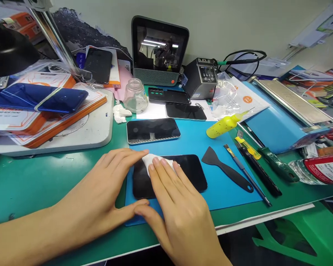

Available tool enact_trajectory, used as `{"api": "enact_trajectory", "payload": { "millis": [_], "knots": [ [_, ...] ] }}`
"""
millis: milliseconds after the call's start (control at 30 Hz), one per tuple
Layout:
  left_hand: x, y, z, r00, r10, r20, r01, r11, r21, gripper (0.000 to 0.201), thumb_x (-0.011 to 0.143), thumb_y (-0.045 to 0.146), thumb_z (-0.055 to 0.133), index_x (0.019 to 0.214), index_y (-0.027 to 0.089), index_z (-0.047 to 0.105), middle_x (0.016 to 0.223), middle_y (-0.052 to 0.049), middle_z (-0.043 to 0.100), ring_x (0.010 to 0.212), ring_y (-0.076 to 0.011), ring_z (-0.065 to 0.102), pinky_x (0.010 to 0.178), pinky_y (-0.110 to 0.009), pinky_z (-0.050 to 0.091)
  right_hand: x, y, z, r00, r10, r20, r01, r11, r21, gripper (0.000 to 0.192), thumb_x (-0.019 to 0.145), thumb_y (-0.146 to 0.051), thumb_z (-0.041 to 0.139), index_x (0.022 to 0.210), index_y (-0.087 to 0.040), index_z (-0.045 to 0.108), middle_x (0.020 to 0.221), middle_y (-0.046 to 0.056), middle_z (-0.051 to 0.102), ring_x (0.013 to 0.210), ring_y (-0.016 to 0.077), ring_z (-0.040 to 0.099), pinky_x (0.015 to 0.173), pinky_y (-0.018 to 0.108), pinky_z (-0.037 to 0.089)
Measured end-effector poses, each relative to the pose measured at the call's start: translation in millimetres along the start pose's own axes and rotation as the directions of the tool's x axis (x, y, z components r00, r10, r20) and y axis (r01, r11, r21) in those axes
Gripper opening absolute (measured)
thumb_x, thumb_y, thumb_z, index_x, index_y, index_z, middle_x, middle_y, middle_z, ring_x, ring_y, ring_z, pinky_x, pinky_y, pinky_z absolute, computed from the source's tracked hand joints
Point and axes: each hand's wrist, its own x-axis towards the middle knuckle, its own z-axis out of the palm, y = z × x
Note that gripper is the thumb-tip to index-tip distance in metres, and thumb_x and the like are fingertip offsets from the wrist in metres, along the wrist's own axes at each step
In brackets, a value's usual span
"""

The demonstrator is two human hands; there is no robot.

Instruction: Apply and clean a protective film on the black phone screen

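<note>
A dark-screened smartphone (191, 170) lies face up on the blue mat (180, 142). Across its left part is a white wipe (148, 160), partly hidden by fingers. My right hand (183, 207) presses this wipe onto the glass with its fingers held together, thumb toward the near edge. My left hand (105, 181) spans the phone's left end, index finger at the far edge by the wipe and thumb at the near edge, bracing it. Just beyond lies a second smartphone (154, 131), also with a dark screen.
To the right lie a black scraper (224, 168), a brush (246, 173), a yellow cutter (248, 147) and a yellow squeeze bottle (222, 126). A glass jar (135, 98), a tablet-like display (158, 51) and a black control box (201, 79) stand behind. Boxes (63, 118) are stacked left.
</note>
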Motion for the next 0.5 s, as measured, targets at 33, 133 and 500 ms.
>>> {"api": "enact_trajectory", "payload": {
  "millis": [33,133,500],
  "knots": [
    [-0.2,-0.2,-0.3,1.0,-0.013,0.01,0.013,1.0,-0.018,0.085,0.1,0.04,0.076,0.17,0.034,0.029,0.159,-0.011,0.058,0.148,-0.0348,0.056,0.124,-0.054,0.052,4.7,-1.0,1.2,1.0,0.0,0.01,0.0,1.0,-0.001,0.057,0.118,-0.043,0.054,0.151,0.002,0.067,0.162,0.018,0.065,0.152,0.0305,0.064,0.133,0.045,0.047],
    [-0.2,1.2,-1.9,0.999,-0.04,0.008,0.04,0.998,-0.05,0.085,0.099,0.038,0.075,0.169,0.035,0.028,0.162,-0.011,0.056,0.151,-0.0346,0.054,0.127,-0.055,0.051,-0.8,-3.0,-0.5,0.999,-0.039,0.022,0.039,0.999,-0.007,0.06,0.119,-0.046,0.05,0.151,0.001,0.067,0.162,0.018,0.064,0.153,0.0309,0.063,0.132,0.046,0.049],
    [-5.3,10.0,-8.3,0.999,-0.023,-0.049,0.016,0.99,-0.139,0.09,0.095,0.015,0.052,0.176,0.035,0.018,0.18,-0.007,0.039,0.168,-0.0321,0.038,0.14,-0.061,0.037,9.7,-4.7,2.0,0.999,-0.031,0.035,0.03,1.0,0.005,0.06,0.119,-0.044,0.048,0.153,0.002,0.066,0.162,0.02,0.063,0.152,0.0329,0.064,0.131,0.049,0.05]
  ]
}}
